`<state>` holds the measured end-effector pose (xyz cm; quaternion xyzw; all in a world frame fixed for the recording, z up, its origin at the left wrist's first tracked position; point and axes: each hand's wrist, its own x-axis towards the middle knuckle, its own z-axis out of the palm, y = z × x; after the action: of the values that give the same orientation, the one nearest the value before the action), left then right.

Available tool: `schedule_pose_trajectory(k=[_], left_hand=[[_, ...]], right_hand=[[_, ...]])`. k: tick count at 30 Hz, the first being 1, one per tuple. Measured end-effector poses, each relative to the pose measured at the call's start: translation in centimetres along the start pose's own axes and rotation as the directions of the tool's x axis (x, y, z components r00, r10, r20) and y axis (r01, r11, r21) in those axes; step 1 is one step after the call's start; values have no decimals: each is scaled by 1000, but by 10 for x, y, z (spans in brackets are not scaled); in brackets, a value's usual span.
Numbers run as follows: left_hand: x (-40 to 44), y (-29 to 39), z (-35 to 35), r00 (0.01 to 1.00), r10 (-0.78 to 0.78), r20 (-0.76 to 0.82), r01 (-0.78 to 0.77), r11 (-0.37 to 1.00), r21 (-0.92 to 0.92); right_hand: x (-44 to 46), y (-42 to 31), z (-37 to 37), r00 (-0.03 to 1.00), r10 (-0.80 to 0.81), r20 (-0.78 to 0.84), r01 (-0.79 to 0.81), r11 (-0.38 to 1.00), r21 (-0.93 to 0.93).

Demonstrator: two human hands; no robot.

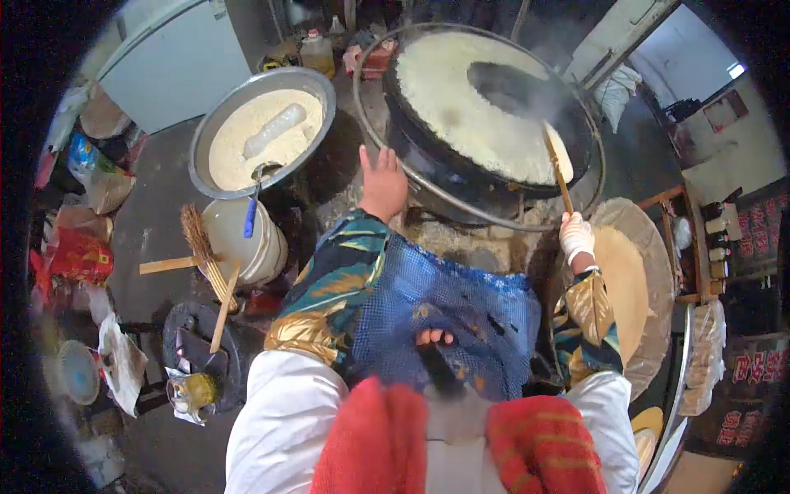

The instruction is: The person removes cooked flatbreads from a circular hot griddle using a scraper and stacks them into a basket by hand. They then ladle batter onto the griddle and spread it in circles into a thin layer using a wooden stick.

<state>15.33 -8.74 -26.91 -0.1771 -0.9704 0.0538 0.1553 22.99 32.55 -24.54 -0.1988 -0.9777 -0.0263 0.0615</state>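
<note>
My right hand (577,237), in a whitish glove, is closed around the wooden handle of a spreader (559,152). The spreader's pale blade is over the right edge of a large round black griddle (586,136). A ring of cream-coloured batter (448,107) covers much of the griddle, leaving a dark bare patch towards the back right. Steam rises there. A metal hoop (461,212) encircles the griddle. Bare and with fingers spread, my left hand (383,185) is near the hoop's left front side and holds nothing.
Left of the griddle stands a metal basin (323,86) of pale batter, with a blue-handled ladle (249,218) over its rim. Below it are a white bucket (276,243) and a straw brush (196,235). At right, thin round flatbreads (619,280) lie on a wrapped round tray.
</note>
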Motion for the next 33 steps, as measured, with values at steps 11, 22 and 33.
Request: schedule_pose_trajectory(k=[11, 22, 33], left_hand=[[-37, 90, -13, 983, 177, -55, -180, 982, -62], [-21, 53, -9, 989, 144, -37, -146, 987, -64], [-7, 23, -5, 994, 84, -66, -90, 990, -107]], right_hand=[[-32, -38, -32, 993, -55, 101, 58, 998, -30], [-29, -14, 8, 995, -97, 19, 97, 994, -54], [-20, 4, 17, 996, 61, 62, -64, 997, 37]])
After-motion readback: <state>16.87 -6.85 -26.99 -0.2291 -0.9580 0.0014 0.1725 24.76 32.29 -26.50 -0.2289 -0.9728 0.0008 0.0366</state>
